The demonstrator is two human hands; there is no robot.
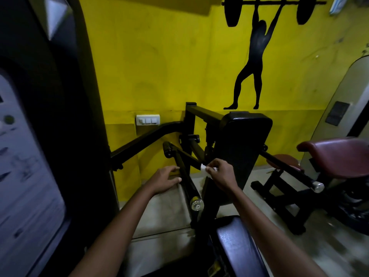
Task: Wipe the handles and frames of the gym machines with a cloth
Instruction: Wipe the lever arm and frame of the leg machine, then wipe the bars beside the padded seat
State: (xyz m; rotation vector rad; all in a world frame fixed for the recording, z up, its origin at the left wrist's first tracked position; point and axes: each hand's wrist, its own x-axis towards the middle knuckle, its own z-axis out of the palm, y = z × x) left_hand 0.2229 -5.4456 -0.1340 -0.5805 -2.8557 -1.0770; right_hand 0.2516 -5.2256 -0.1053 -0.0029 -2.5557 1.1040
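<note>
The right hand (219, 171) pinches a small white cloth (205, 169) with curled fingers. The cloth is pressed on a thin black bar (189, 156) of the gym machine, just beside the tall black pad (239, 148). The left hand (165, 179) lies on the long handle (184, 176) next to it, with the fingers mostly straight and touching, not wrapped round.

The step in hand looks like wiping this thin bar. To do it well, the cloth should fold round the bar so it cleans the back too, not only the top. It is best to rub along the bar from one end to the other, slow and firm. The cloth is small, so the fingers may slip off onto the metal; keep a good pinch on it.

The left hand can help by holding the handle steady, because this part may swing. The handle has a shiny cap (196, 203) at its near end and a black roller (167, 149) at the far end. Those ends will want a wipe as well. The light here is dim, so it is hard to tell where dust is left.
</note>
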